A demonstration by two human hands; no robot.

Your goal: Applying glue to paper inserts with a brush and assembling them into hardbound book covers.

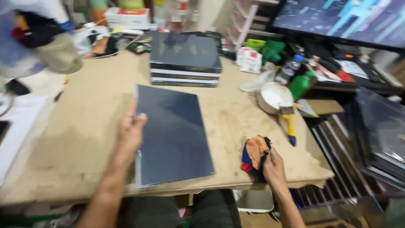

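Nearest the camera, the right hand (274, 166) clutches a bunched rag (254, 157) of orange, blue and red cloth at the front edge of the desk (76, 139); its fingers are closed around the cloth, which rests on the desk top. Just left of it lies a dark flat panel (173, 135), thin and rectangular, with a pale edge, flat on the desk and reaching almost to the front edge. The left hand (130, 135) rests on the panel's left edge, fingers curled over it and thumb on top, so its grip is on the panel, steadying it rather than lifting it. The rag is apart from the panel and is not touching its surface.

As a judgement: one panel is laid out and held in place, the cloth is in hand, and wiping of this panel is not yet under way.

Farther right, a brush (289, 122) with a yellow handle lies on the desk beside a white bowl (274, 96) of pale paste, with a green bottle (301, 84) just beyond. Behind the panel stands a stack (185, 59) of like dark panels, which suggests several more remain or are already done; I cannot tell which. More dark sheets (375, 139) lean at the far right, off the desk. At the back sits clutter and a screen (341, 19).
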